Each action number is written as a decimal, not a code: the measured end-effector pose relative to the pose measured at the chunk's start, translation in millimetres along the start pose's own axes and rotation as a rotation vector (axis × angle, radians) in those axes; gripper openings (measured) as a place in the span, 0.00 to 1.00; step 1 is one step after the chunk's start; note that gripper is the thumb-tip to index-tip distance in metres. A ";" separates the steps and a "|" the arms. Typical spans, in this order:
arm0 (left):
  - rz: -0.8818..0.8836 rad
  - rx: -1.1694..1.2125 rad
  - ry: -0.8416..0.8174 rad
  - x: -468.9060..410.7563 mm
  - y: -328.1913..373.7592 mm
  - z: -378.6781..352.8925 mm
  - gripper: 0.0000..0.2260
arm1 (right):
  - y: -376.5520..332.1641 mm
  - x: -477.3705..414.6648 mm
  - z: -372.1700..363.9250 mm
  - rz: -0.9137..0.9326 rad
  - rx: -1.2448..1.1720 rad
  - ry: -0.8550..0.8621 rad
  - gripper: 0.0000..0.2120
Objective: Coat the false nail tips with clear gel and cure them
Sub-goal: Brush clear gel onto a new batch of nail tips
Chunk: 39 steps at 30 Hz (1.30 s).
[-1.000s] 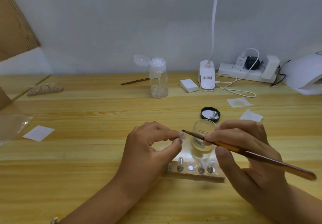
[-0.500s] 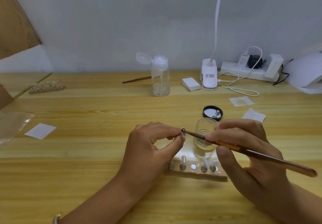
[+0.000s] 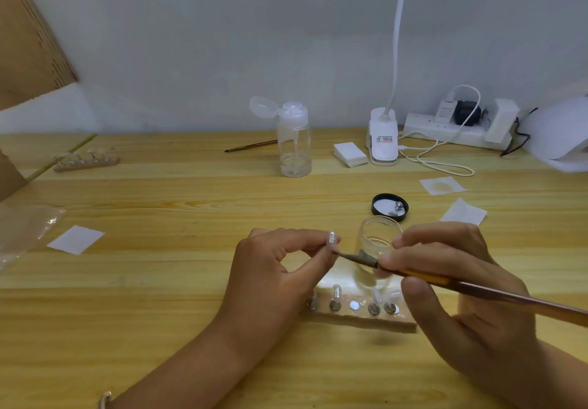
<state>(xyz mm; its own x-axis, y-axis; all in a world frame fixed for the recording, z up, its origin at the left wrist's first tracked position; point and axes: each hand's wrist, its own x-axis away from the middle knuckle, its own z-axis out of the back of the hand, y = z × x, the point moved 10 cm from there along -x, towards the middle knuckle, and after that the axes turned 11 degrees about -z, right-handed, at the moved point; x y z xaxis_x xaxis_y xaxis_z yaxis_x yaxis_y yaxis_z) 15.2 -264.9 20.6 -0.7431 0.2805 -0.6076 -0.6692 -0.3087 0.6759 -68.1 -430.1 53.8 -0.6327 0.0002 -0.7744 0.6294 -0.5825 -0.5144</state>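
Centre of frame: my left hand (image 3: 273,275) pinches a nail tip (image 3: 332,238); right hand (image 3: 471,319) grips the brush (image 3: 477,291). Tip likely featherlight, stiff, slick; hold base, not coated face.

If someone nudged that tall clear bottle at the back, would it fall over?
Probably easily: the bottle is tall and narrow, and only a shallow layer of liquid sits at its bottom, so it likely weighs little. Its flip cap stands open, so a spill seems possible.
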 end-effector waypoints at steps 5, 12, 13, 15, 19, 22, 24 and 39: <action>0.011 0.045 0.006 -0.3 0.5 -1.1 0.04 | 3.4 -2.3 5.1 -0.028 0.016 0.042 0.08; 0.026 0.046 -0.013 -0.6 -1.8 -2.6 0.04 | -0.7 0.8 -0.7 0.001 0.027 0.000 0.09; 0.031 0.054 -0.013 -0.6 -2.1 -2.7 0.04 | -2.0 1.6 -0.6 0.009 0.021 -0.001 0.08; 0.036 0.070 -0.011 -0.5 -2.3 -2.6 0.05 | -1.3 0.9 1.9 -0.002 0.010 0.013 0.09; 0.054 0.084 -0.010 -0.1 -2.5 -3.1 0.05 | 3.9 -2.5 3.5 -0.033 0.052 0.039 0.08; 0.054 0.095 -0.006 -0.6 -1.0 -3.8 0.04 | 3.8 -3.0 0.9 -0.032 0.053 0.026 0.09; 0.055 0.102 -0.003 -0.7 -0.7 -3.8 0.03 | 1.3 -1.4 -0.6 -0.015 0.036 0.010 0.10; 0.049 0.060 -0.009 -0.9 -2.4 -1.7 0.06 | 1.3 -2.3 -1.1 -0.022 0.032 0.003 0.10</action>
<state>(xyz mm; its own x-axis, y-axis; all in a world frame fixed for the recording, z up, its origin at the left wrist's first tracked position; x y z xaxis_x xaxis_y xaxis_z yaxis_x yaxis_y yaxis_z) 17.5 -265.9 18.8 -0.7744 0.2745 -0.5700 -0.6309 -0.2673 0.7284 -65.3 -429.9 54.6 -0.6450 0.0158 -0.7640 0.6005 -0.6078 -0.5196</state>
